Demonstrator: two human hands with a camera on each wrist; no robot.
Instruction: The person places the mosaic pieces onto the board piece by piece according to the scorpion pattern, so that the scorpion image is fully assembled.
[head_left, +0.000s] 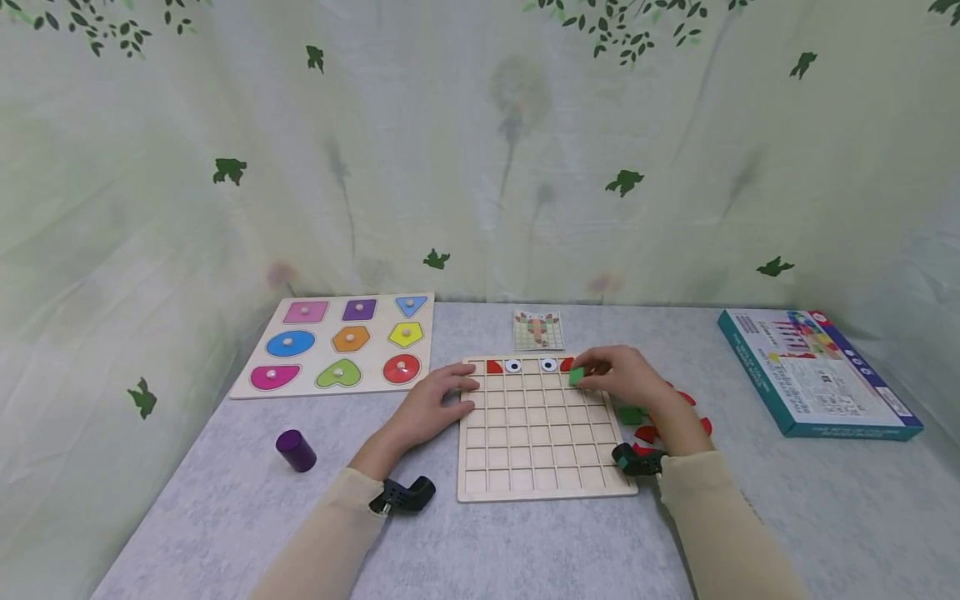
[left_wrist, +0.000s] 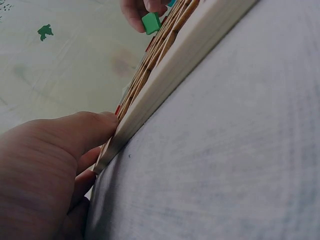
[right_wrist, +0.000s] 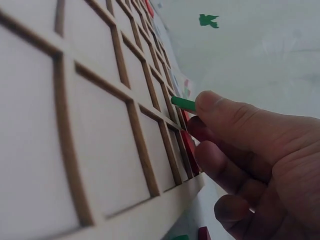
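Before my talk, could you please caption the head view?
Left grip touching a gridded board, right grip pinching a green tile.

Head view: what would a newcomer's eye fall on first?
Probably the colourful knobbed puzzle at the back left. Next, the pale grid board in the middle, with two eye-like tiles in its far row and the right hand pinching a green tile near its far right corner. Then the teal-edged box on the right.
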